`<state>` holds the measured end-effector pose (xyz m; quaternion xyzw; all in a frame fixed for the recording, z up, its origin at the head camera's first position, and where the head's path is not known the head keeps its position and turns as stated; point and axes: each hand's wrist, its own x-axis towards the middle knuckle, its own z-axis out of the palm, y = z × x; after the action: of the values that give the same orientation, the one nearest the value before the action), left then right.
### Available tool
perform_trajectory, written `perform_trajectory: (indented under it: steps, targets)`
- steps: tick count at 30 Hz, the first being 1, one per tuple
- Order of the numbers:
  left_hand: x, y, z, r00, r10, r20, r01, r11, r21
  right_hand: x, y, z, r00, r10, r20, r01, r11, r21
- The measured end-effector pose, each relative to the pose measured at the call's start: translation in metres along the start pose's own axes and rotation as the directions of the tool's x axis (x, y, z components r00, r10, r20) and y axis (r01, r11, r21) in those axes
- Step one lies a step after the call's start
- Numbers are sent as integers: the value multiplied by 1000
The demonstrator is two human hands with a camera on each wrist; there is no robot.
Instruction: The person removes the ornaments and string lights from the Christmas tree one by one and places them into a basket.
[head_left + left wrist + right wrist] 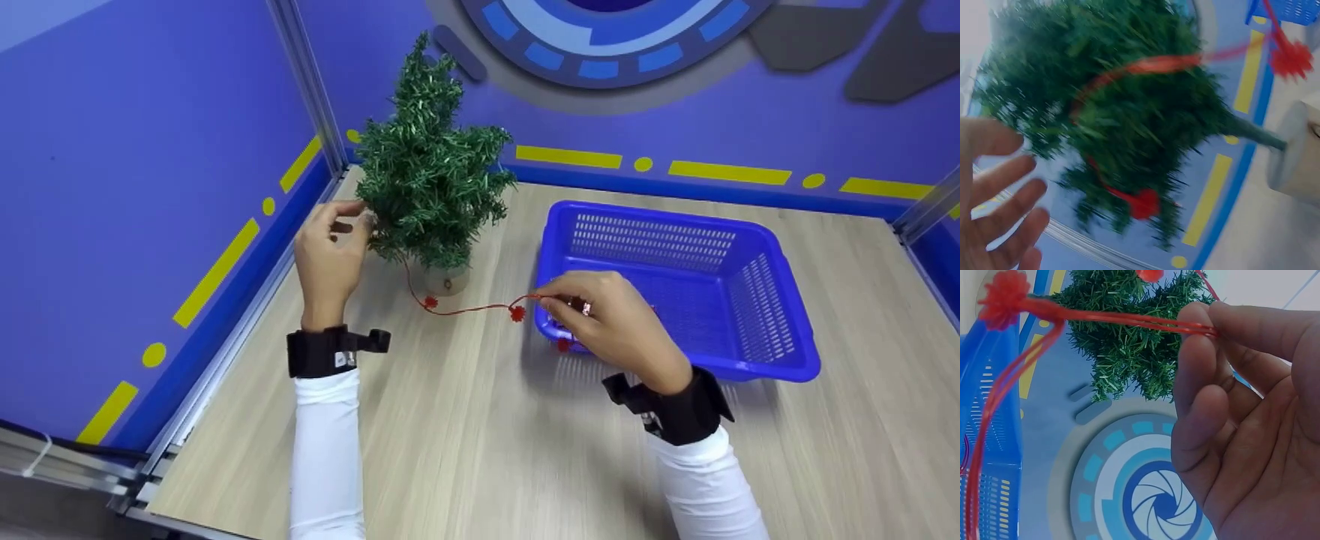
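Observation:
A small green artificial Christmas tree (435, 172) stands upright on a round wooden base (448, 280). My left hand (330, 251) is at the tree's left side, fingers spread and bent beside the branches (1129, 107); nothing lies between them in the left wrist view. A thin red cord garland (469, 309) with red flower-shaped ornaments (517, 313) runs from the tree's lower left across its front. Thumb and index finger of my right hand (611, 322) pinch the doubled red cord (1140, 322) over the basket's near left corner. Part of the garland hangs below this hand.
A blue plastic basket (660, 213) with slotted walls sits on the wood-grain table (465, 420) to the right of the tree. Blue printed panels (187, 135) rise behind and to the left. Both wrists wear black straps with small mounts.

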<state>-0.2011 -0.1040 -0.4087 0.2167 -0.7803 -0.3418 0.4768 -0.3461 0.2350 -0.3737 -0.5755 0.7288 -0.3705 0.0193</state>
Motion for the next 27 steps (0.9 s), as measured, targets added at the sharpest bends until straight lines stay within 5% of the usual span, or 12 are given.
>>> perform_trajectory:
  steps: [5, 8, 10, 16, 22, 27]
  targets:
    - [2, -18, 4, 973, -157, 168, 168, 985, -50, -1, -5, 5, 1000, 29, -3, -29, 1000, -4]
    - [5, -23, 10, 940, -210, 267, 264, 947, -183, -1, -10, 9, 999, 41, -6, -41, 999, -12]
    - [8, -25, 13, 933, -225, 281, 301, 916, -264, -1, -13, 11, 999, 50, -10, -50, 999, -21]
    - [11, -30, 17, 955, -234, 183, 282, 905, -318, -1, -21, 17, 998, 64, -23, -65, 997, -43]
    - [14, -32, 16, 960, -237, 150, 276, 895, -351, -3, -28, 19, 996, 85, -41, -87, 995, -44]
    - [16, -30, 11, 978, -162, 135, 195, 935, -295, -6, -32, 16, 990, 108, -89, -112, 993, -45]
